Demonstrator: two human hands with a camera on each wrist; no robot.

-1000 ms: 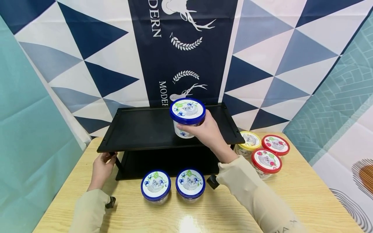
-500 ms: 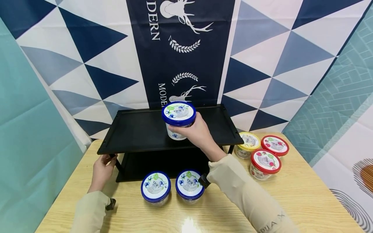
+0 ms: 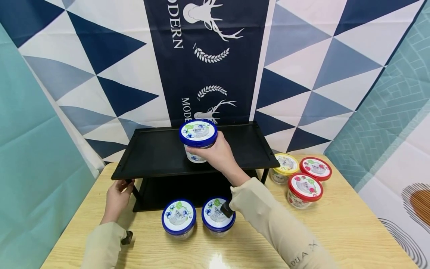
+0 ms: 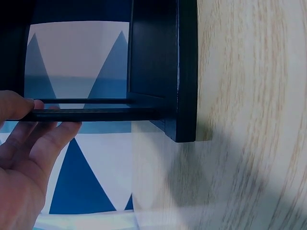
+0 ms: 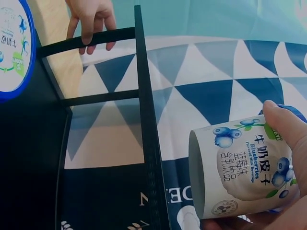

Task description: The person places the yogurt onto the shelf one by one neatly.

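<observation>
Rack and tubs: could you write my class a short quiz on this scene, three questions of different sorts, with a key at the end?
1. What does the left hand grip?
a) a tub's lid
b) a leg of the rack
c) a sleeve

2. True or false: the blue-lidded tub in the right hand is held clear of the rack's top shelf.

3. Fill in the colour: beside the two red-lidded tubs stands another tub with a ____ lid.

Key: 1 b; 2 true; 3 yellow.
</observation>
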